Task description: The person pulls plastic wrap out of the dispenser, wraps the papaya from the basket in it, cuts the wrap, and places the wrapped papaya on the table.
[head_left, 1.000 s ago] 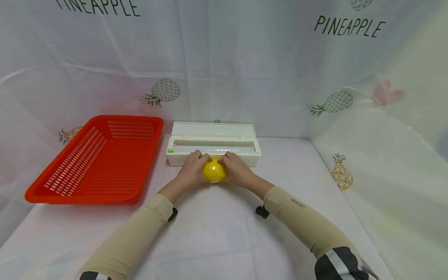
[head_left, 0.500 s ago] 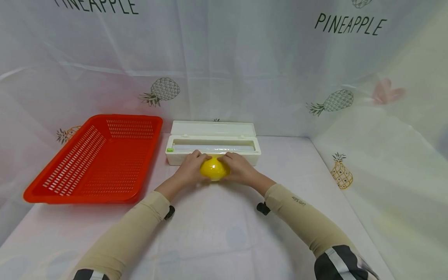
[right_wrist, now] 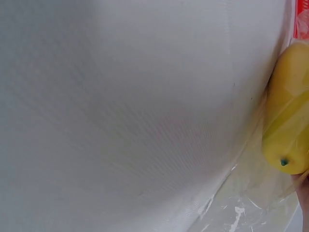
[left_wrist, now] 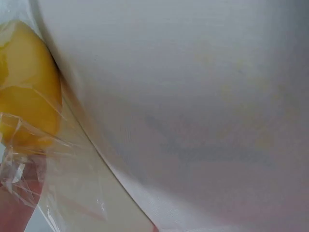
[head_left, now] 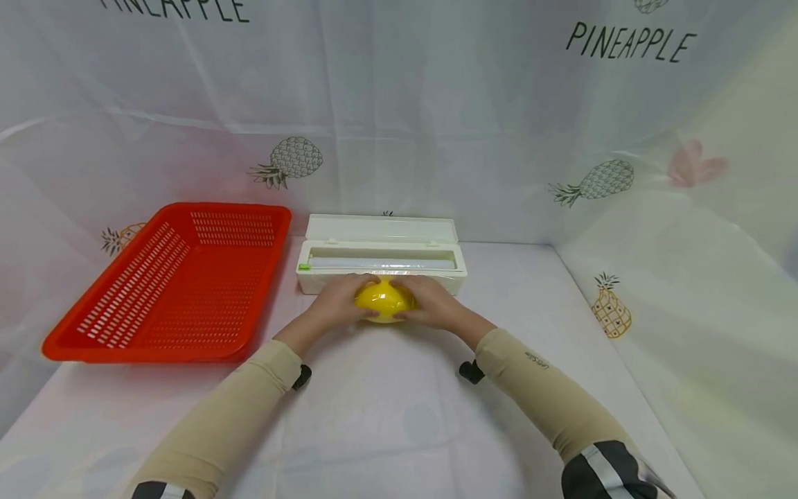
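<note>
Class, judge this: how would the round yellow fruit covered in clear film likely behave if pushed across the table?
The round yellow fruit would probably roll, since its shape is rounded. The clear film looks glossy, so it may feel slippery. The left hand and right hand cup it from both sides, which suggests it needs steadying.

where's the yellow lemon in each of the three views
Head view: the yellow lemon sits at centre, held between the left hand and right hand, just in front of the white wrap dispenser.
Left wrist view: the lemon fills the upper left edge.
Right wrist view: the lemon lies along the right edge.
Shared landmark: the clear film around the lemon, seen in both wrist views.
</note>
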`<state>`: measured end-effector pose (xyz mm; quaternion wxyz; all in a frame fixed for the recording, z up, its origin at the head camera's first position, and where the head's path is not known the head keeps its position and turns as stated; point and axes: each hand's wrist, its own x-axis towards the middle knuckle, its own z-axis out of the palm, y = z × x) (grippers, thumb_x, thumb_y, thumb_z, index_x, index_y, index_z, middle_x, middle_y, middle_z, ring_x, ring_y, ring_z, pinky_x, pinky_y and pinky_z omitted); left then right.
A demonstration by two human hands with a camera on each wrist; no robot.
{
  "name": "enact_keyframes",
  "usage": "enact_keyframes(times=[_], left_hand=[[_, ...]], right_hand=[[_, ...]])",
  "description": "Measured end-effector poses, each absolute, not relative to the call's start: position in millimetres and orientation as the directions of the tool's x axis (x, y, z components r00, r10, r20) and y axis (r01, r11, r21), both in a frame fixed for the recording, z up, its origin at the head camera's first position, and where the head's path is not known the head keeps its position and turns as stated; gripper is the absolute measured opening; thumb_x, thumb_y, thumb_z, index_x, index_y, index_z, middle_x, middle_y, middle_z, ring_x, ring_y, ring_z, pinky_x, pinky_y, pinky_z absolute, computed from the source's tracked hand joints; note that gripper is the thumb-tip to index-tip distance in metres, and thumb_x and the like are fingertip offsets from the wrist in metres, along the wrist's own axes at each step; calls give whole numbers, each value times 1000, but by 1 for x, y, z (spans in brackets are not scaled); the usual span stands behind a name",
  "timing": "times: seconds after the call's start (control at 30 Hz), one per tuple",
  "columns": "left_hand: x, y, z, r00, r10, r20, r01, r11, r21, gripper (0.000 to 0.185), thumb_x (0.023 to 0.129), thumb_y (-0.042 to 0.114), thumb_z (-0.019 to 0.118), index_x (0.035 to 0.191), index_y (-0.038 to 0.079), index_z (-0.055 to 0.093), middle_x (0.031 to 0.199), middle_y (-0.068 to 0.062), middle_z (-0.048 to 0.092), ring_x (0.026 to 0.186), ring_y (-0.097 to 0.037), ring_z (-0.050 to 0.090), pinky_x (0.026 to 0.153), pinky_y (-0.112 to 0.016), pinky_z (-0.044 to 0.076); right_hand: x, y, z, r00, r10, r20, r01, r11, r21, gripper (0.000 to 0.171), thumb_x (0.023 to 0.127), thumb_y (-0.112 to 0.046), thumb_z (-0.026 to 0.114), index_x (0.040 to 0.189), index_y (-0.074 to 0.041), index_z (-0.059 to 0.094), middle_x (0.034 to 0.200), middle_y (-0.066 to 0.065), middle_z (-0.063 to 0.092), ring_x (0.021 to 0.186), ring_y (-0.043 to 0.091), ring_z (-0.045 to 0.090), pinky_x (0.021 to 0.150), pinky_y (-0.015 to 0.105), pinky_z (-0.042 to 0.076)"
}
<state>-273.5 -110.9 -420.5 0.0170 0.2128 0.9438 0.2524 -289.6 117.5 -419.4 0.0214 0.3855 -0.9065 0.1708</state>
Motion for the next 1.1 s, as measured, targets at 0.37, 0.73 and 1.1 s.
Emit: enact_keyframes(times=[0.37, 0.73, 1.1], left_hand=[[-275, -114, -419, -872, 488, 32, 445, 764, 468, 60, 89, 36, 71, 143, 20, 48, 143, -7, 49, 130, -32, 43, 110, -51, 30], [-274, -109, -422, -862, 507, -13, 445, 769, 458, 83, 73, 11, 87, 144, 20, 45, 143, -8, 46, 130, -33, 40, 111, -51, 28], [-273, -111, -420, -880, 475, -16, 408, 772, 488, 83, 72, 11, 87, 144, 22, 46, 139, -7, 49, 127, -31, 42, 110, -51, 31]], right_hand=[[-294, 120, -417, -671, -731, 122, -705, 579, -410, 57, 91, -28, 69, 142, -12, 48, 132, 2, 57, 115, 16, 52, 102, 36, 40], [-288, 141, -420, -720, -692, 53, -600, 581, -550, 70, 86, -26, 76, 147, -18, 45, 151, -2, 40, 138, 22, 34, 113, 44, 26], [-287, 130, -416, -661, -716, 225, -741, 576, -346, 48, 77, -18, 85, 120, -11, 64, 126, 2, 57, 119, 20, 51, 105, 35, 39]])
